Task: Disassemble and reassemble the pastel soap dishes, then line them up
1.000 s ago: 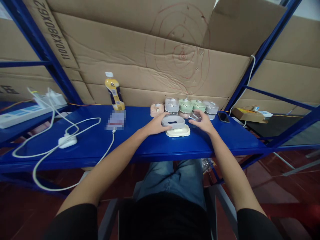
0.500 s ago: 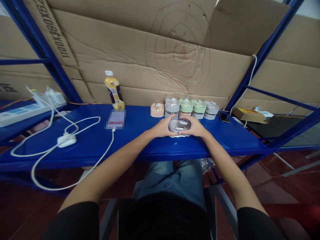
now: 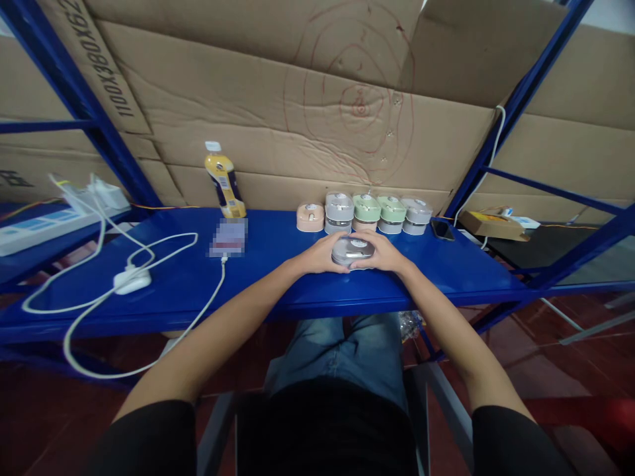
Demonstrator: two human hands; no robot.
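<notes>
A grey lidded container (image 3: pixel 353 248) with a clear top and a round sticker is near the front edge of the blue shelf. My left hand (image 3: pixel 325 254) wraps its left side, thumb toward me. My right hand (image 3: pixel 384 252) grips the right side in the same way. The fingers cover much of its walls. Just behind my hands stands a row of similar containers: a single peach one (image 3: pixel 310 217) at the left, then stacks topped by a grey one (image 3: pixel 340 207), two green ones (image 3: pixel 366 208) and another grey one (image 3: pixel 417 210).
A black phone (image 3: pixel 443 229) lies right of the row. To the left stand a yellow drink bottle (image 3: pixel 225 182) and a blurred-out device (image 3: pixel 228 237) on a white cable. A white charger (image 3: pixel 131 280) and power strip (image 3: pixel 54 221) are farther left. Cardboard (image 3: pixel 238 86) closes the back.
Both hands have drawn slightly closer around the container. The pale edge that showed beneath it is now mostly out of sight. The whole view has shifted a little.
</notes>
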